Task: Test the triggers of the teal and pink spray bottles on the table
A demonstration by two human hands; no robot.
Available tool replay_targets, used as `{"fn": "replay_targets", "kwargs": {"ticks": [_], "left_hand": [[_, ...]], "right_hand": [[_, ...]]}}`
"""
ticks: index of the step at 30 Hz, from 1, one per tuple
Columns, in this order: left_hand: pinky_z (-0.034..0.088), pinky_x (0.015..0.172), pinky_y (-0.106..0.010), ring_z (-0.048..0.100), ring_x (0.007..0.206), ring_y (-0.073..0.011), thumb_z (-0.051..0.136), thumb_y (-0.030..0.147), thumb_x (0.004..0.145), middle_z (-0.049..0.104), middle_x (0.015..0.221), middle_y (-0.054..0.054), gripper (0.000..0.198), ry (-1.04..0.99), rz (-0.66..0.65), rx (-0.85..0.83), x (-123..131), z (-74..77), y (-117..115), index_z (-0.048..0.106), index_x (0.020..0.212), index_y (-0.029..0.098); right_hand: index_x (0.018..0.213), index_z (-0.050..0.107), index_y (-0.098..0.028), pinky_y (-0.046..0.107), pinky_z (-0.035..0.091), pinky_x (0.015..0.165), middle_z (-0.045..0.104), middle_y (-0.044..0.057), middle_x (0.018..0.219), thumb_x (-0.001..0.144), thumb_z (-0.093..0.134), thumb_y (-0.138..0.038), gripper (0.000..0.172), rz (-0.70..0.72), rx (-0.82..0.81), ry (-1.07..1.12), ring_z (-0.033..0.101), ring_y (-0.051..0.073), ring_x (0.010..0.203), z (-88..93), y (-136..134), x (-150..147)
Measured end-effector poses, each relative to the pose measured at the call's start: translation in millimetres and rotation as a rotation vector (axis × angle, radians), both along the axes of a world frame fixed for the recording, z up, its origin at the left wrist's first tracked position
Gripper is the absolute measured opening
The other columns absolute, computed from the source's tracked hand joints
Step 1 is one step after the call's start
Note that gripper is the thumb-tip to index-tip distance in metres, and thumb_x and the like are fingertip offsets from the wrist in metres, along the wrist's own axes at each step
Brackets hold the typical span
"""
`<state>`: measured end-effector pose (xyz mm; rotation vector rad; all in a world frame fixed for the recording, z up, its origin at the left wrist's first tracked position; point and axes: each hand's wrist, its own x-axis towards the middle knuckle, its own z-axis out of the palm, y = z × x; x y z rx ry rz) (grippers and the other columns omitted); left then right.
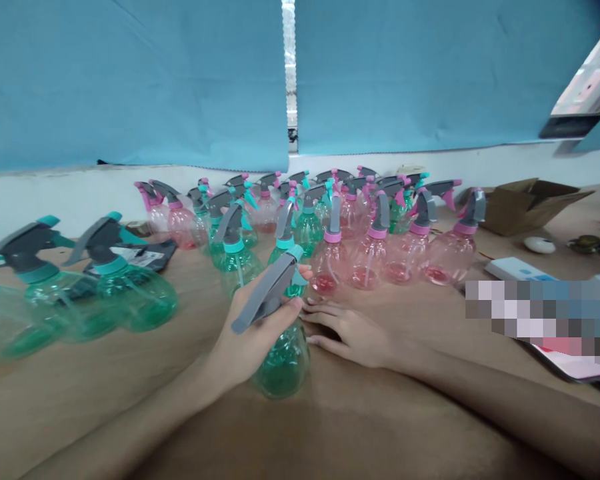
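A green spray bottle (283, 373) with a grey and teal trigger head is right in front of me. My left hand (253, 327) is closed around its neck, just below the trigger head. To the right of that bottle, my right hand (355, 333) lies palm down at the tabletop, fingers stretched toward the bottle; whether they touch it I cannot tell. Just beyond my hands stand a green spray bottle (241, 270) and a pink spray bottle (329, 267), the front of a larger group.
Several green spray bottles (137, 297) stand at left by a dark packet (155, 257). Behind are more pink and green ones. At right are an open cardboard box (523, 207), a white computer mouse (540, 245), a white box (517, 269) and a partly blurred-out phone-like device (575, 360).
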<state>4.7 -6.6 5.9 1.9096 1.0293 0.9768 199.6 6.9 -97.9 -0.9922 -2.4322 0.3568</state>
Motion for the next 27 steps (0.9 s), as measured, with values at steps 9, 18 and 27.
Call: {"fn": "replay_targets", "kwargs": {"ticks": [9,18,27], "left_hand": [[0.05,0.087,-0.032,0.064,0.097,-0.0202,0.055,0.025,0.082,0.064,0.118,0.0,0.038,-0.026,-0.017,0.008,1.9,0.6,2.1,0.055,0.12,0.029],[0.05,0.089,-0.035,0.063,0.1,-0.0213,0.054,0.028,0.083,0.065,0.116,0.001,0.038,0.028,0.014,0.029,0.1,-3.6,3.5,0.054,0.121,0.032],[0.051,0.083,-0.031,0.065,0.089,-0.0177,0.055,0.025,0.082,0.065,0.112,0.001,0.037,-0.002,0.008,0.018,1.1,-1.9,2.4,0.055,0.119,0.031]], "right_hand": [[0.128,0.049,-0.017,0.039,0.037,0.104,0.055,0.009,0.129,0.092,0.044,-0.042,0.044,-0.018,0.018,0.01,0.046,0.021,0.123,-0.6,-0.7,-0.4],[0.127,0.05,-0.017,0.039,0.037,0.104,0.054,0.009,0.13,0.092,0.043,-0.043,0.044,-0.027,0.035,0.025,0.046,0.021,0.124,-3.3,-0.2,0.5],[0.127,0.05,-0.018,0.039,0.038,0.102,0.055,0.009,0.13,0.092,0.044,-0.042,0.043,-0.018,0.019,0.018,0.048,0.021,0.121,-2.2,-0.4,0.3]]}}
